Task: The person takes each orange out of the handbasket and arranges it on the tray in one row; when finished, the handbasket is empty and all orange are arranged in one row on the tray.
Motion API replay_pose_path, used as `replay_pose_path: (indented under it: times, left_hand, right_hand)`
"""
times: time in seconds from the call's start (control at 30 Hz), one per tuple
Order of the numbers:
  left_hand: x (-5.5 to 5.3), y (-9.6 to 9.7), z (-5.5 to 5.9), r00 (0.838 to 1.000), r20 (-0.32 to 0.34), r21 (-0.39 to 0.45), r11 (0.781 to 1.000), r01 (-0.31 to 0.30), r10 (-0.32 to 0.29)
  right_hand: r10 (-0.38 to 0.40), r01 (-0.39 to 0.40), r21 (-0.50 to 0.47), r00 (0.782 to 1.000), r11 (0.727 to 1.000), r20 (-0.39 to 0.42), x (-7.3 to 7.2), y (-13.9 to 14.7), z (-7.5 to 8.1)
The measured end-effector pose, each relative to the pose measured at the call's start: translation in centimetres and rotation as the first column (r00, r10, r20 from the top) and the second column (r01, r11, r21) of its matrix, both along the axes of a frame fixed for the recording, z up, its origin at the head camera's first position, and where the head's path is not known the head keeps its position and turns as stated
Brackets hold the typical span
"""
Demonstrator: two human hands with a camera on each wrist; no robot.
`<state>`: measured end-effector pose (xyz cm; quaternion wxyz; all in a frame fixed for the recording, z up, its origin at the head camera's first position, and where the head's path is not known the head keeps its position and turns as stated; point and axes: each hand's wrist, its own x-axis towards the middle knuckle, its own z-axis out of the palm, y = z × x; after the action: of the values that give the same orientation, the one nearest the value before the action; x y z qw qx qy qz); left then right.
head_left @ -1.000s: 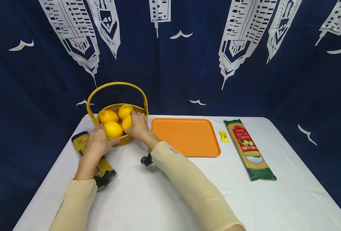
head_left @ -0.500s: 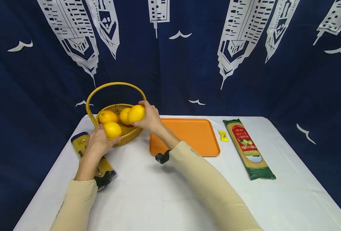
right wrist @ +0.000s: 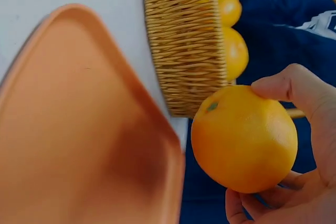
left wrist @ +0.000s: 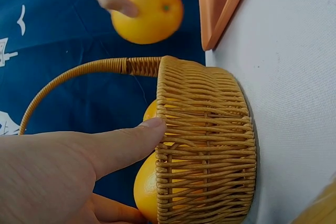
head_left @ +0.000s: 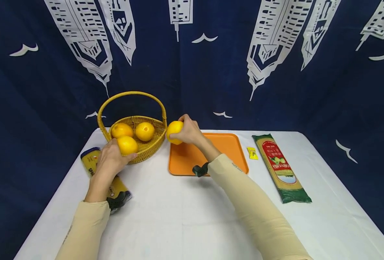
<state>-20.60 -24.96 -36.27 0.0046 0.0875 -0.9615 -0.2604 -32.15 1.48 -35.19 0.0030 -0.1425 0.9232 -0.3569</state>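
My right hand (head_left: 191, 131) pinches an orange (right wrist: 244, 140) between thumb and fingers, in the air over the tray's back left corner, just right of the wicker basket (left wrist: 207, 145). Three more oranges lie in the basket: a left one (head_left: 122, 130), a right one (head_left: 144, 131) and a front one (head_left: 127, 145). My left hand (head_left: 110, 159) holds the basket at its front left. In the left wrist view its thumb presses on the rim, and its fingers lie beside the front orange, their tips partly hidden.
An orange tray (head_left: 224, 155) lies right of the basket. Farther right are a small yellow packet (head_left: 252, 153) and a long green and gold spaghetti packet (head_left: 281, 168). A yellow and blue spaghetti packet (head_left: 117, 188) lies under my left arm. A navy curtain (head_left: 192, 79) hangs behind the table.
My right hand has lifted one orange out of the basket and carried it right, to above the tray's left end. My left hand has stayed at the basket.
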Motion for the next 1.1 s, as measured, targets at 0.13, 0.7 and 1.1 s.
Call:
replay_pose_path:
  times: [0.13, 0.7, 1.1]
  left_hand:
    - [-0.1, 0.0, -0.1, 1.0, 0.0, 0.007, 1.0, -0.007, 0.007]
    - [-0.2, 0.0, 0.2, 0.998, 0.056, 0.025, 0.999, -0.029, 0.028]
    - [0.1, -0.3, 0.6, 0.997, 0.063, 0.033, 0.999, -0.04, 0.037]
  right_hand:
    - [-0.041, 0.041, -0.002, 0.998, 0.999, 0.058, -0.7, -0.1, -2.2]
    - [-0.101, 0.121, -0.224, 0.99, 0.967, 0.096, -1.2, 0.1, -5.6]
    - [-0.171, 0.13, -0.432, 0.983, 0.893, -0.058, 1.2, 1.3, -5.4]
